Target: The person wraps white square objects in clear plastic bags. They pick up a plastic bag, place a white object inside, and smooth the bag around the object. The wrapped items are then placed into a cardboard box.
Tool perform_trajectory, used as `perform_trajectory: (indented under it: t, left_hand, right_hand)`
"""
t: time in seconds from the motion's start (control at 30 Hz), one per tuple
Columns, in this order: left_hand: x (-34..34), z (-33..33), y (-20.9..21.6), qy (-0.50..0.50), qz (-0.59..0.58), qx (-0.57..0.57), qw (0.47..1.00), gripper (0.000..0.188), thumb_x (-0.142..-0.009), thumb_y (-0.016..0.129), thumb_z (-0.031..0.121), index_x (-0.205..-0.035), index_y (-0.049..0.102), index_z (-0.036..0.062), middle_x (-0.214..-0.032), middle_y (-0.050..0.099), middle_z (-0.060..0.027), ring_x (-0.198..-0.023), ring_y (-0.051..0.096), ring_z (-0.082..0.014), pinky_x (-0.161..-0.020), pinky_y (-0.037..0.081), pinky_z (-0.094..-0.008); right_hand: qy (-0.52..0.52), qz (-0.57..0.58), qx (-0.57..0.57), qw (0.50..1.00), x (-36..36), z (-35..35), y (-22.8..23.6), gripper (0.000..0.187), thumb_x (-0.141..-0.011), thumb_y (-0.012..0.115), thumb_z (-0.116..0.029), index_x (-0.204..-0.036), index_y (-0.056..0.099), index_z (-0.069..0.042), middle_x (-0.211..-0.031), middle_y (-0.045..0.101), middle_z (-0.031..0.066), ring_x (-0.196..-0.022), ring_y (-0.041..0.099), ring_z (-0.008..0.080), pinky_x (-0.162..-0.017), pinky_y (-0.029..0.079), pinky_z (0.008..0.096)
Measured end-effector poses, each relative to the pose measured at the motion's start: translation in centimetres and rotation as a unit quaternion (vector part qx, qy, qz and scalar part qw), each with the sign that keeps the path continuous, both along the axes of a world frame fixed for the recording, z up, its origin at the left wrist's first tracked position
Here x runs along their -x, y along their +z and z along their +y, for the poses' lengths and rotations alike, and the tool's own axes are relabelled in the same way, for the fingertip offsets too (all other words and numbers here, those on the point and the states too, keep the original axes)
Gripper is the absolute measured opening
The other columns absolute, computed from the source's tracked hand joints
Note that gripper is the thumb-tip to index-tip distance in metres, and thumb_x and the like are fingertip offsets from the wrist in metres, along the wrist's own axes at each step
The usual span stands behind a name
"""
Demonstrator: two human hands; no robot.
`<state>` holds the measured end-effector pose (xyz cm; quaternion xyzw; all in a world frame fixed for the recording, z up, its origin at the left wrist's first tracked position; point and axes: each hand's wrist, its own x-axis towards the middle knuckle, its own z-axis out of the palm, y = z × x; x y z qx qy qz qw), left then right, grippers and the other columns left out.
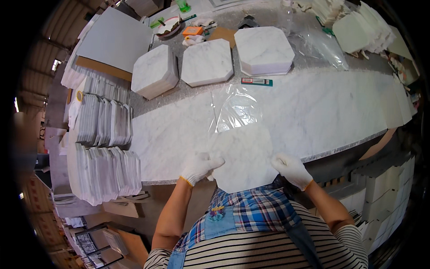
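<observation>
I hold a white marble octagonal tile (245, 158) at the near edge of the marble worktop (322, 112). My left hand (199, 167), in a white glove, grips the tile's left edge. My right hand (292, 169), also gloved, grips its right edge. A clear plastic bag (237, 107) lies on the worktop just beyond the tile, its mouth toward the tile's far edge.
Three stacks of octagonal marble tiles (207, 62) stand at the back of the worktop, with a small teal utility knife (256, 81) in front of them. Bundles of wrapped tiles (105, 121) line the left side. More white tiles (358, 27) are piled at the back right.
</observation>
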<state>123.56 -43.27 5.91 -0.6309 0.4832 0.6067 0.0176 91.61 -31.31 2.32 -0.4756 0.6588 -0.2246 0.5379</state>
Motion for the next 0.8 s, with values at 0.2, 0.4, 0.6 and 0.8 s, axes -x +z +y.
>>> perform_trajectory:
  t: [0.2,0.4,0.6,0.8]
  left_hand:
    - [1.5,-0.2,1.6,-0.037,-0.077,0.017,0.996,0.047,-0.084,0.077,0.043,-0.076,0.064,-0.0012,-0.062,0.062,-0.0081,-0.046,0.060,-0.0166,-0.041,0.047,-0.0281]
    - [1.8,-0.7,1.4,-0.055,-0.122,-0.012,0.991,0.054,-0.085,0.072,0.051,-0.073,0.063,-0.0003,-0.057,0.061,-0.0077,-0.045,0.061,-0.0171,-0.040,0.045,-0.0291]
    - [1.6,-1.5,1.5,-0.079,-0.113,-0.038,0.990,0.056,-0.084,0.071,0.054,-0.068,0.064,0.0009,-0.054,0.060,-0.0078,-0.044,0.058,-0.0166,-0.039,0.043,-0.0297]
    - [1.2,-2.1,0.9,-0.090,-0.112,-0.043,0.989,0.051,-0.083,0.075,0.049,-0.071,0.065,0.0007,-0.055,0.060,-0.0086,-0.043,0.057,-0.0167,-0.037,0.040,-0.0297]
  right_hand:
    - [0.054,0.072,0.016,0.996,-0.2,-0.7,1.3,0.041,-0.096,0.052,-0.037,-0.094,0.061,0.002,-0.075,0.061,0.0213,-0.071,0.061,0.0338,-0.069,0.047,0.0424]
    - [0.092,0.142,0.017,0.985,-0.4,-1.6,2.3,0.042,-0.095,0.055,-0.038,-0.087,0.059,0.002,-0.076,0.061,0.0237,-0.072,0.061,0.0369,-0.068,0.047,0.0424]
    - [0.129,0.151,-0.006,0.980,-0.7,-2.9,2.7,0.054,-0.096,0.049,-0.046,-0.095,0.064,0.007,-0.087,0.067,0.0294,-0.088,0.064,0.0467,-0.080,0.050,0.0513]
    - [0.185,0.195,-0.042,0.962,-0.8,-4.2,3.2,0.053,-0.095,0.049,-0.045,-0.093,0.068,0.005,-0.087,0.068,0.0279,-0.088,0.066,0.0453,-0.082,0.051,0.0516]
